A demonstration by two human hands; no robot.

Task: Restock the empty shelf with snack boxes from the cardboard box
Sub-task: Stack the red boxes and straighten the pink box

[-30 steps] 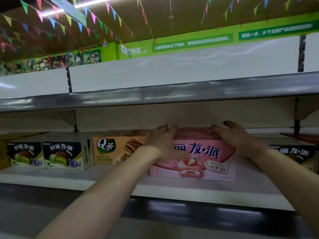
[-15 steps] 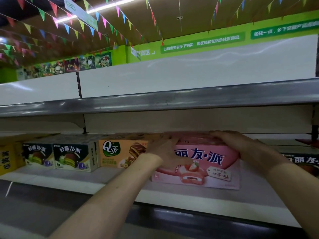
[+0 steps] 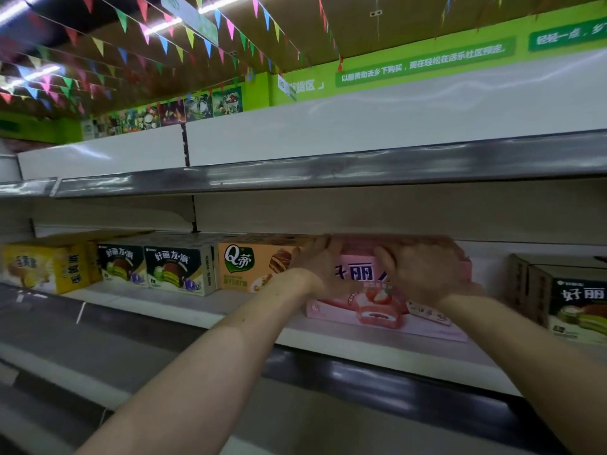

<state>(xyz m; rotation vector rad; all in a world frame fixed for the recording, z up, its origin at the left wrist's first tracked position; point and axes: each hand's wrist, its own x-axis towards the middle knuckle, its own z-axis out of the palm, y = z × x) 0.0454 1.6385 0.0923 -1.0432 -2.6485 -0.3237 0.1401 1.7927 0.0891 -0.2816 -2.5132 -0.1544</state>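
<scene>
**One head-worn camera, close to the shelf**

The single view comes from a wide-angle camera on the person's head. It faces the shelf (image 3: 328,336) nearly front-on, from within arm's reach. The camera sits a little above this shelf and below the upper shelf (image 3: 328,172), whose underside shows. It seems tilted somewhat upward, though blur and lens bending make the angle hard to judge. Ceiling bunting (image 3: 184,37) fills the top of the frame. Both forearms enter from the bottom edge. The left hand (image 3: 320,264) and right hand (image 3: 423,274) meet on the pink snack box (image 3: 377,310), just right of centre. The shelf front runs lower and nearer toward the right.
</scene>
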